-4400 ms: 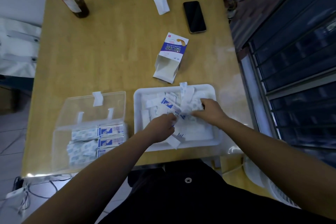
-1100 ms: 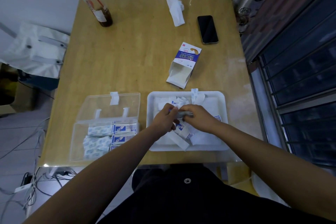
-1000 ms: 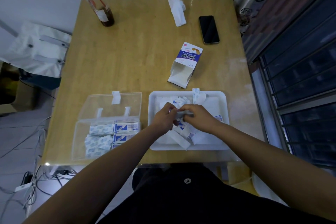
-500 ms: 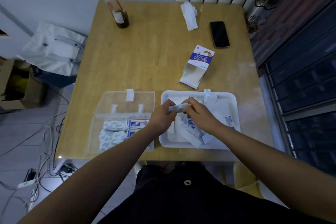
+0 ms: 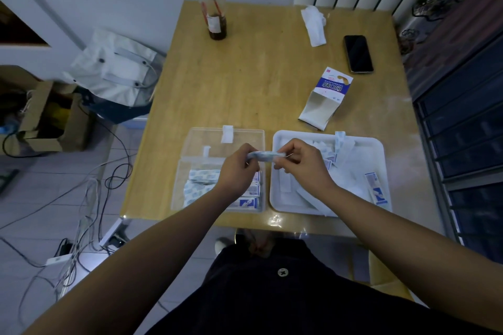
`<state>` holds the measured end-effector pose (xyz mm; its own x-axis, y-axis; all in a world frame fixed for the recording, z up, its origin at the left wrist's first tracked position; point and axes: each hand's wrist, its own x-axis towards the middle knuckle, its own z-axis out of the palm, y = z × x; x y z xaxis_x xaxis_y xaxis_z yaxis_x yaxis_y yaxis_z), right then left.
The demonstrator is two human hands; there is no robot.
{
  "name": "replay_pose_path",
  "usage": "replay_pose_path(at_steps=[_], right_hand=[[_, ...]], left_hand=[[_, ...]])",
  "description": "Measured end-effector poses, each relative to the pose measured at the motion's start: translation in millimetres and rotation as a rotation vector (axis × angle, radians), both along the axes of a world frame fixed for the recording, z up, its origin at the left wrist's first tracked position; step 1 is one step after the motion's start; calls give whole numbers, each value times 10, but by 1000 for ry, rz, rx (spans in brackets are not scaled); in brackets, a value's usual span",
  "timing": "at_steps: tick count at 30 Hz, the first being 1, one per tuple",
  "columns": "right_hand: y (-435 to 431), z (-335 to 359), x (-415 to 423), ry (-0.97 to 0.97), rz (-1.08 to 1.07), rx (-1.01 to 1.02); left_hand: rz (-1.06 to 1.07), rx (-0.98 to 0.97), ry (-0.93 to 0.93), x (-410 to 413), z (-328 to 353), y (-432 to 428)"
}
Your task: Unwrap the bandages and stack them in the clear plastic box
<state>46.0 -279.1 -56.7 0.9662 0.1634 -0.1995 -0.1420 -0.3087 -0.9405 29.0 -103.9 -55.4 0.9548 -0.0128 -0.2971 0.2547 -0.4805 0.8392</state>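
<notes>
My left hand and my right hand pinch the two ends of one small wrapped bandage, held level above the gap between box and tray. The clear plastic box lies open on the table at the near left, its lid folded back. Several blue-and-white bandages lie stacked in it, partly hidden by my left hand. The white tray at the near right holds loose wrappers and several more bandages.
Farther back on the wooden table are an opened bandage carton, a black phone, a crumpled tissue and a plastic cup with a red straw. A bag, cardboard boxes and cables lie on the floor at the left.
Both hands lifted one bandage out of the tray and carried it left, toward the box. The view has tilted and shifted, showing more of the floor.
</notes>
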Motion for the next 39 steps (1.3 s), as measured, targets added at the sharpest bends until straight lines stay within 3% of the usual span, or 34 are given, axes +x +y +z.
replay_pose_path(at_steps=[3, 7, 16, 21, 28, 39], right_hand=[[164, 31, -8, 37, 42, -36], [342, 33, 21, 78, 80, -35], [773, -13, -25, -69, 232, -285], [740, -41, -65, -55, 30, -278], [677, -121, -160, 24, 25, -279], [642, -152, -156, 72, 50, -261]], left_hand=[[-7, -15, -5, -36, 21, 175], [-90, 119, -46, -87, 31, 417], [-156, 253, 31, -149, 57, 737], [-228, 553, -34, -177, -33, 943], [-693, 961, 11, -179, -166, 1037], [-730, 969, 9, -161, -271, 995]])
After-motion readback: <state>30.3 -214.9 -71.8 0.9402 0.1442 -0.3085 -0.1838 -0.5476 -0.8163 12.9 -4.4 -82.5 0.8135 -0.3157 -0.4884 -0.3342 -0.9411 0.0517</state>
